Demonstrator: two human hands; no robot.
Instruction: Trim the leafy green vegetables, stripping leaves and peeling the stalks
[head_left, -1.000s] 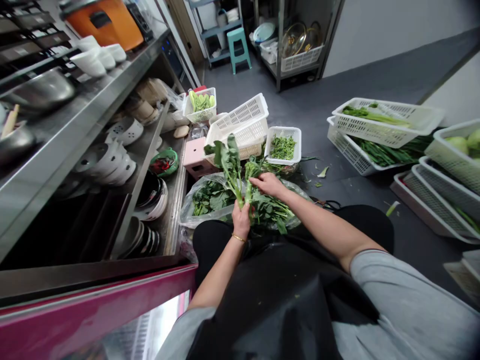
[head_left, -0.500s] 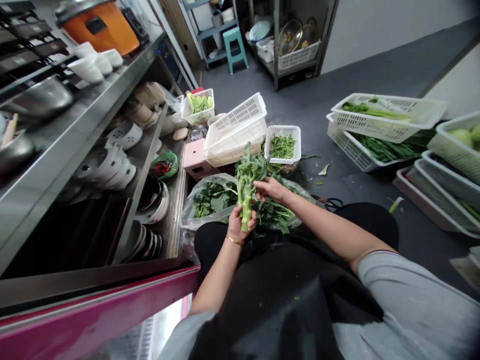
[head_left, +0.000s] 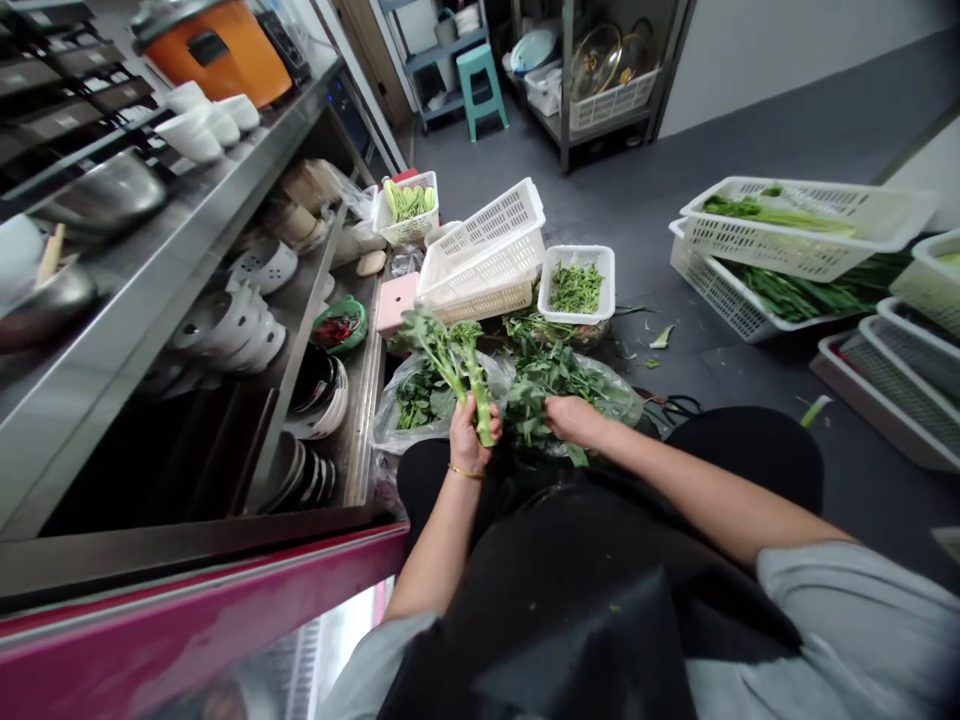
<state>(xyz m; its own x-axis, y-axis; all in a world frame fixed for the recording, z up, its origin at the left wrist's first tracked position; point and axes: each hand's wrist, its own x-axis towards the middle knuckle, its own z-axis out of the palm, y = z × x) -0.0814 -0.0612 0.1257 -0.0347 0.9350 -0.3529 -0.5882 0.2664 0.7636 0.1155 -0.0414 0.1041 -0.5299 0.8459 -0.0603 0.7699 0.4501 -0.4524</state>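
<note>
Presently, your left hand (head_left: 469, 442) closes around stalks (head_left: 477, 380) above the left bag's (head_left: 391, 436) near-right edge; your right hand (head_left: 577, 420) curls at leaves (head_left: 551, 374), grip unclear. Apparent step: leaf sorting; next, hold stalks steady.

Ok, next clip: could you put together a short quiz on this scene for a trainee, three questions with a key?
1. Multiple choice: What holds up the thick stalks?
(a) the left hand
(b) the right hand
(c) both hands together

2. True or false: The teal stool stands on the counter.

3. Fill in: The left bag contains leafy ____.

Key:
1. (a) the left hand; the right hand is lower, among loose leaves.
2. False; it stands on the floor.
3. greens
</note>
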